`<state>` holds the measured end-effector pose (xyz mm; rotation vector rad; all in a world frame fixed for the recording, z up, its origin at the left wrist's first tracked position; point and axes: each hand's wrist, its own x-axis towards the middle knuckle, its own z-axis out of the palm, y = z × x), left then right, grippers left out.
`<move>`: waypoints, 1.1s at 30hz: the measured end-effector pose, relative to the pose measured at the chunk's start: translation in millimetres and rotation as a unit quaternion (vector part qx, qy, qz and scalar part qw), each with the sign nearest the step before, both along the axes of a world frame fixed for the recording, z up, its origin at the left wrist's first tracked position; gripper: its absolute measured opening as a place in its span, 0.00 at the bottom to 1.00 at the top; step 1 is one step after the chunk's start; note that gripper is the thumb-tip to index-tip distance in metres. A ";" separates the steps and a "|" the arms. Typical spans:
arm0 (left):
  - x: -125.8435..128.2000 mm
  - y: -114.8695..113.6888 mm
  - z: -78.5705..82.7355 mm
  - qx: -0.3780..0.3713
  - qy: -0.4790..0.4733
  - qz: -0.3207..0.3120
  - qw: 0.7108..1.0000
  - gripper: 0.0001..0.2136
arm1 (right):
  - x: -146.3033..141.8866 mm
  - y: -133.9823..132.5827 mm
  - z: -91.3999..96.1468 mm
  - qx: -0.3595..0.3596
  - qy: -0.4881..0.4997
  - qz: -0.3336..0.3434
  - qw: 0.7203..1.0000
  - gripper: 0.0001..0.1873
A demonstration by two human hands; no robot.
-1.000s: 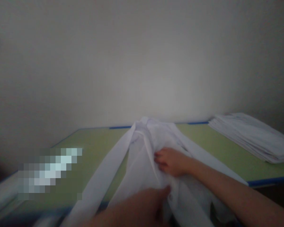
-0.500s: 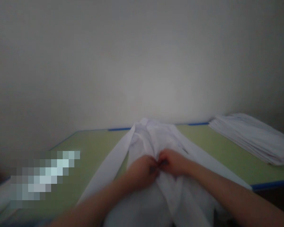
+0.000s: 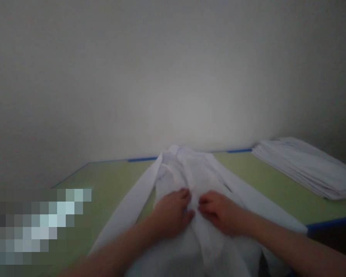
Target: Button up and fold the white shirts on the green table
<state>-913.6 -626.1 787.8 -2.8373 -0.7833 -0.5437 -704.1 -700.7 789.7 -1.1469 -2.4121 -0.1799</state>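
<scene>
- A white garment (image 3: 190, 169) lies lengthwise in the middle of the table, its collar end towards the wall and its near end running out of view at the bottom edge.
- One long white sleeve (image 3: 129, 207) slants off it towards the near left corner.
- The left hand (image 3: 171, 213) lies palm down on the garment's middle, fingers stretched loosely forward and flat on the cloth, thumb turned inward.
- The right hand (image 3: 222, 213) rests just beside it on the same front panel, fingers bent with the tips on the fabric; the picture is too dim and soft to tell whether they pinch the cloth.
- The two hands are close but not touching, with a narrow strip of cloth between them.
- The green table (image 3: 115, 181) under the garment has a blue edge (image 3: 328, 223).
- A stack of folded white cloth (image 3: 302, 165) sits at the far right of the table, well apart from the hands.
- A plain pale wall (image 3: 161, 77) stands behind the table.
</scene>
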 end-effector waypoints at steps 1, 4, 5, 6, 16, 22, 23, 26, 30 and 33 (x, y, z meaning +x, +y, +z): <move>1.0 5.7 -1.2 -0.002 0.004 0.001 1.000 0.26 | -1.0 -3.8 -0.9 0.001 -0.004 -0.009 1.000 0.11; 6.5 25.1 -3.4 -0.017 0.023 0.011 1.000 0.30 | -1.9 -16.6 -4.2 -0.009 -0.022 -0.038 0.999 0.12; 9.1 32.2 -3.9 -0.019 0.025 0.022 0.999 0.31 | -1.4 -21.2 -5.4 -0.016 -0.030 -0.044 0.998 0.14; 11.9 39.7 -4.1 -0.020 0.025 0.034 0.999 0.32 | -0.6 -25.9 -6.5 -0.024 -0.038 -0.050 0.998 0.17; 40.8 130.6 14.2 0.036 0.011 0.169 0.985 0.36 | -1.8 -60.0 0.3 -0.105 -0.096 -0.014 0.990 0.37; 23.9 166.8 36.8 0.044 0.038 0.256 0.965 0.35 | 11.3 -61.8 12.1 -0.125 -0.079 0.009 0.989 0.30; 15.2 171.1 39.7 0.037 0.041 0.257 0.965 0.34 | 22.4 -57.3 13.0 -0.119 -0.064 -0.016 0.991 0.31; -20.5 180.9 44.4 0.030 0.025 0.227 0.973 0.29 | 72.5 -32.5 9.5 -0.051 -0.023 -0.164 0.985 0.35; -82.1 181.8 36.0 0.041 -0.017 0.182 0.982 0.28 | 143.6 5.2 -3.4 0.005 -0.046 -0.328 0.944 0.31; -125.8 175.1 20.9 -0.006 -0.017 0.194 0.981 0.31 | 170.6 16.6 -5.9 0.012 -0.050 -0.365 0.929 0.21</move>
